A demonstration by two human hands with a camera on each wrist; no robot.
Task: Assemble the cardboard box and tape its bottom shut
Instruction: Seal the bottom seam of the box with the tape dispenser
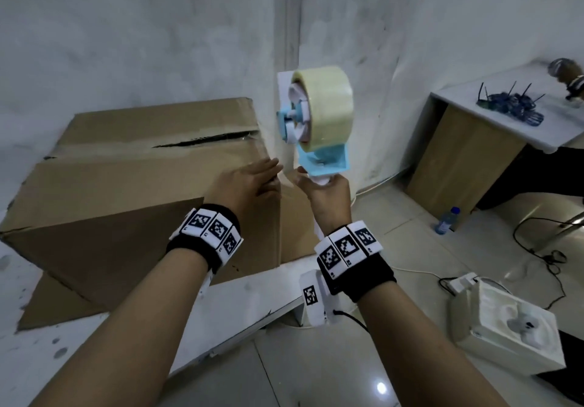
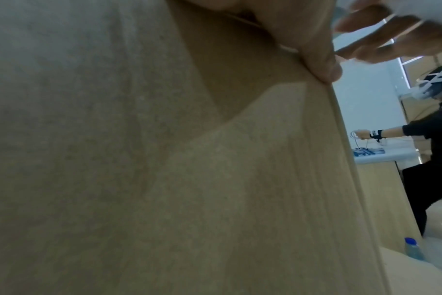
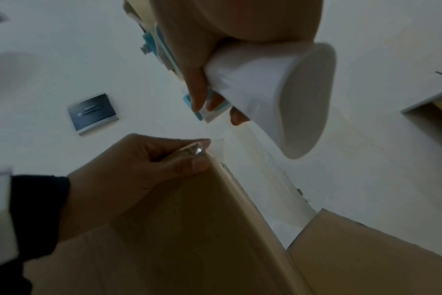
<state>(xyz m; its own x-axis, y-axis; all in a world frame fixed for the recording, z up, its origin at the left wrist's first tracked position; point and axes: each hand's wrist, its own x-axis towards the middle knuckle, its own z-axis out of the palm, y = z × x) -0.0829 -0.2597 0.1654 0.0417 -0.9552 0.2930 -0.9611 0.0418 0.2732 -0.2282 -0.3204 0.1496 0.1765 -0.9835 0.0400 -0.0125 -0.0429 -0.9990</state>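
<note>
Both hands work at the right-hand edge of the cardboard box, which stands on the table against the far wall, flaps closed on top with a dark gap along the centre seam. The left hand lies on the box's near right corner, fingers stretched out fairly flat; in the right wrist view its thumb and forefinger seem to pinch or press a glinting end of clear tape against the edge. The right hand is wrapped round the white handle of the tape dispenser, holding it upright just right of the box, roll uppermost, with a strip of tape running down from it toward the corner.

Judging by its size and thin walls, the box should be light but bulky and easy to dent, and its flaps will likely spring apart unless held flat; it is best steadied with a flat palm over the seam or by gripping a corner edge. The dispenser looks rigid and is properly taken by its handle. The tape is thin, sticky and prone to folding on itself, so it wants steady tension.

Both forearms reach forward and slightly up, wrists near each other, the right wrist cocked back.
</note>
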